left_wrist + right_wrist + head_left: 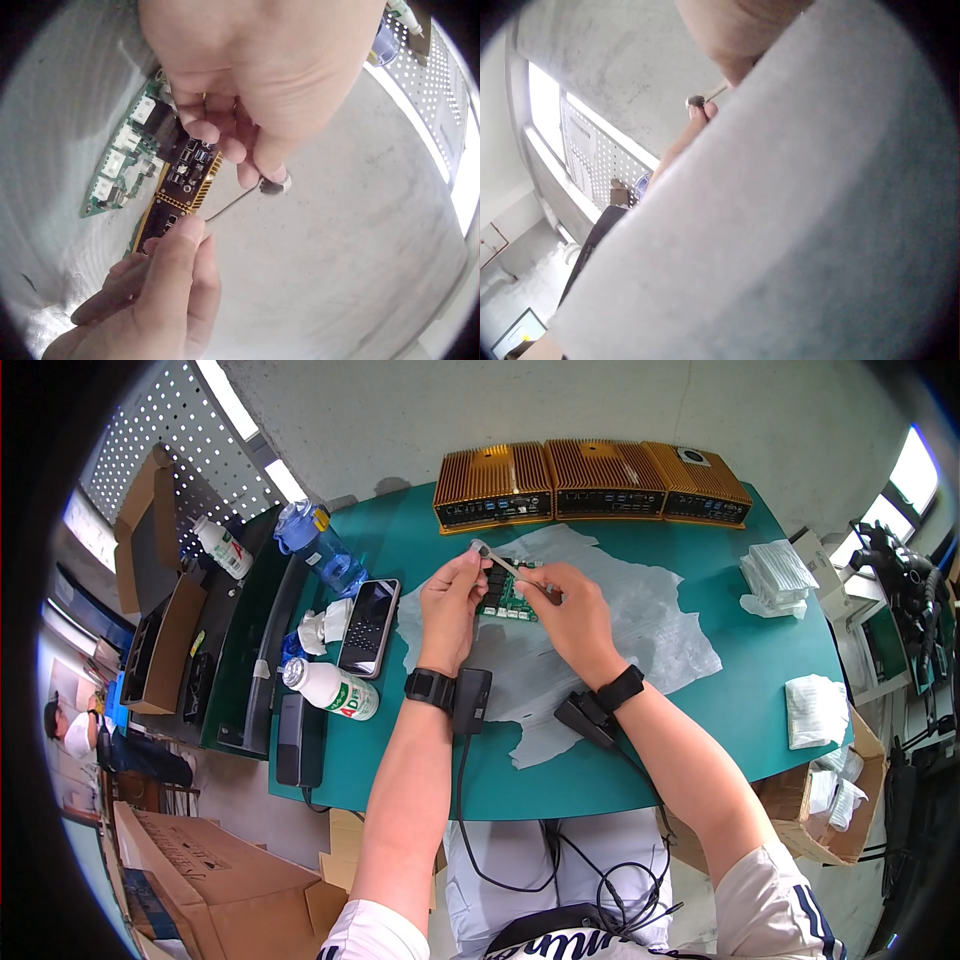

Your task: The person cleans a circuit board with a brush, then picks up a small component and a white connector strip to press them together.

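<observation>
My left hand (450, 605) pinches a small dark-and-silvery rounded piece (276, 184) between thumb and fingertips, over the far half of the table. A thin-shafted tool (506, 567) with a grey-brown handle (112, 292) is gripped by my right hand (578, 618); its narrow end reaches the small piece. What exactly the piece is, I cannot tell. Beneath and between both hands is a green circuit board (510, 612) with white connectors along one edge and dark parts on top, over a grey-white sheet (640, 630). Most of the right hand's grip is hidden in the right wrist view.
Gold finned computer boxes (495, 485) line the back of the green table (430, 780). On the left are a blue water bottle (320, 550), a handheld device (368, 628), a white bottle (330, 690) and a black case (300, 740). White wrapped packs (778, 575) lie at right.
</observation>
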The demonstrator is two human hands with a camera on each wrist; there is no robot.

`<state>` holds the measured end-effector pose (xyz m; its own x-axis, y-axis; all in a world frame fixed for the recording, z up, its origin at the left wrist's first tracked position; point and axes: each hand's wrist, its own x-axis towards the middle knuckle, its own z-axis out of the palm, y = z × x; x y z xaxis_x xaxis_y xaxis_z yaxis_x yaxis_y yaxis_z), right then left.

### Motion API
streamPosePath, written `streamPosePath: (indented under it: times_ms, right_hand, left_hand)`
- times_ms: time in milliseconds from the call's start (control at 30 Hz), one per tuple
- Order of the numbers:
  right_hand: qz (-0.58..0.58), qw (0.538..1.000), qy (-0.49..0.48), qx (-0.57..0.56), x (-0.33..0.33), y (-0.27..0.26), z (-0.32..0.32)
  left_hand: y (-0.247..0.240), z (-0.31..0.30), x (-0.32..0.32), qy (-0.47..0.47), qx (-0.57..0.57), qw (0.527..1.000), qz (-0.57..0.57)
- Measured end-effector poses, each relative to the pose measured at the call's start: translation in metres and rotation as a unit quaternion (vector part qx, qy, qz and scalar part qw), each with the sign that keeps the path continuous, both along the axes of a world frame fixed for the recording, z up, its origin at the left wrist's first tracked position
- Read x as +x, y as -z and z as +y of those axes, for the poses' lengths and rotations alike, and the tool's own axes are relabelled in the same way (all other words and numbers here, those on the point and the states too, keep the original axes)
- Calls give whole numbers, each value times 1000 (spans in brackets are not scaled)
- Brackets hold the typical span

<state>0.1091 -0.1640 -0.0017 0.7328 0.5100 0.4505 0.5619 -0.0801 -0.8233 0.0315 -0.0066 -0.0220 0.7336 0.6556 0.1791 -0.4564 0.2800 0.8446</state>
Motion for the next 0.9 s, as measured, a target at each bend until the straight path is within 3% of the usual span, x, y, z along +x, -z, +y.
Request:
streamPosePath:
  times_ms: [533,900]
  right_hand:
    - [27,999,-35,-20,3,6,1]
    - [18,999,-32,-34,0,0,-1]
  left_hand:
    - [1,-1,2,-54,39,996,54]
    - [3,3,0,-36,47,996,62]
